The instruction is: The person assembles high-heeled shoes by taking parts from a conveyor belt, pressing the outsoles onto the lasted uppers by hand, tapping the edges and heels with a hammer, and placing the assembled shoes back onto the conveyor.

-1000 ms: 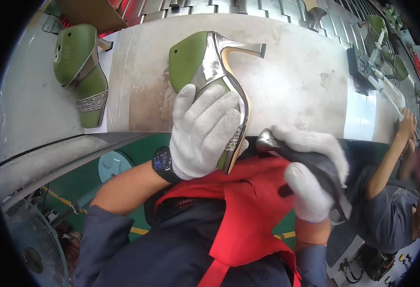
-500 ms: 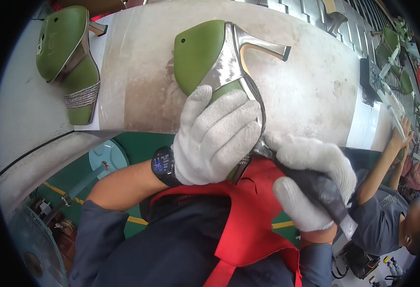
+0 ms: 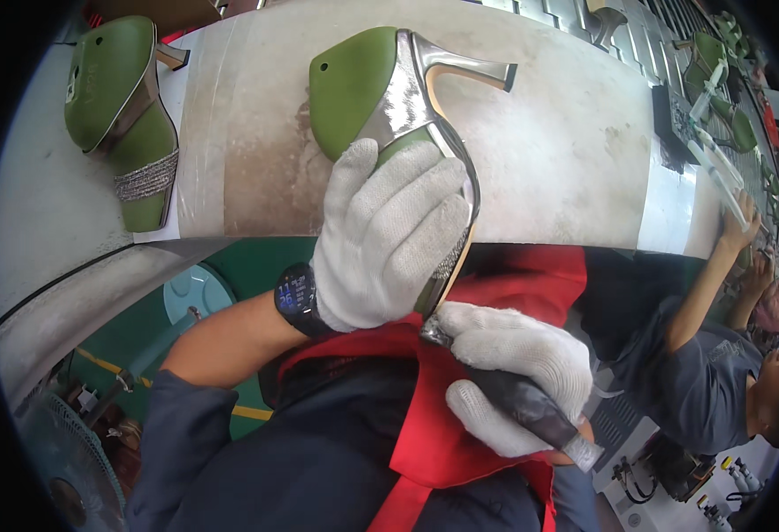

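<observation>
A footwear factory workshop: at twelve o'clock a silver high-heeled sandal [image 3: 407, 102] sits on a green shoe last [image 3: 349, 93], with another lasted sandal [image 3: 110, 89] at ten. Metal conveyor slats [image 3: 553, 19] run past one o'clock, a co-worker [image 3: 708, 381] sits at four, a yellow floor line [image 3: 252, 413] shows at seven, and an industrial-looking fan [image 3: 66, 452] stands at eight.
</observation>
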`<state>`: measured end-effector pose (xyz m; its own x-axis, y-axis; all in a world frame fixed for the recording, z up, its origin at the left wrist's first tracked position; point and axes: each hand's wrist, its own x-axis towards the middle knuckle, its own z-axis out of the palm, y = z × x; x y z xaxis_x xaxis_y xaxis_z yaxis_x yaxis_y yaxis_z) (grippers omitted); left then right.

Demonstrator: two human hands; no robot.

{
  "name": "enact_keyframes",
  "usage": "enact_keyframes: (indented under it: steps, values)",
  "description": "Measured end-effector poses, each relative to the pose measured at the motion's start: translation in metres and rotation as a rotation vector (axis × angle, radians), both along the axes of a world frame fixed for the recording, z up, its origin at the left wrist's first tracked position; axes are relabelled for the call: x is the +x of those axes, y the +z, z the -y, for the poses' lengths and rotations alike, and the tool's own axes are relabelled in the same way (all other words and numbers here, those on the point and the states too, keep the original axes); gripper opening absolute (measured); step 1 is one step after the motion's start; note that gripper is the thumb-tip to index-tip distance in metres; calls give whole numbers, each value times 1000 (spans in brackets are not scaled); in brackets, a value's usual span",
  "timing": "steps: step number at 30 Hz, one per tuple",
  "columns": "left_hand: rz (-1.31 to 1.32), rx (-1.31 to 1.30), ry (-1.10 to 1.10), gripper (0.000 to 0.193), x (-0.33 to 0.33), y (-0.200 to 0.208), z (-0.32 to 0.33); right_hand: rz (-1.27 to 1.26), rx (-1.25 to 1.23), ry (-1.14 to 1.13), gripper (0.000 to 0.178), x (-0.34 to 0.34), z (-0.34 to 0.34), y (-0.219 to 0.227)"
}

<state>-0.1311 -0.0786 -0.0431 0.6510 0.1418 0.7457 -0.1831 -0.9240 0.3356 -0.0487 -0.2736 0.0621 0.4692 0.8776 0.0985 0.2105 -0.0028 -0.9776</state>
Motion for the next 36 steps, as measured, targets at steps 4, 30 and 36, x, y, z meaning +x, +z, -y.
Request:
enact_keyframes:
  steps: [4, 30, 36]
  values:
    - [-18, 54, 5, 58, -4, -9, -5, -175, 41, -86, 39, 0, 11, 4]
    - [113, -88, 31, 39, 16, -10, 2, -558, -515, -261, 40, 110, -81, 29]
    - [102, -98, 12, 28, 15, -11, 1, -558, -507, -250, 43, 116, -97, 17]
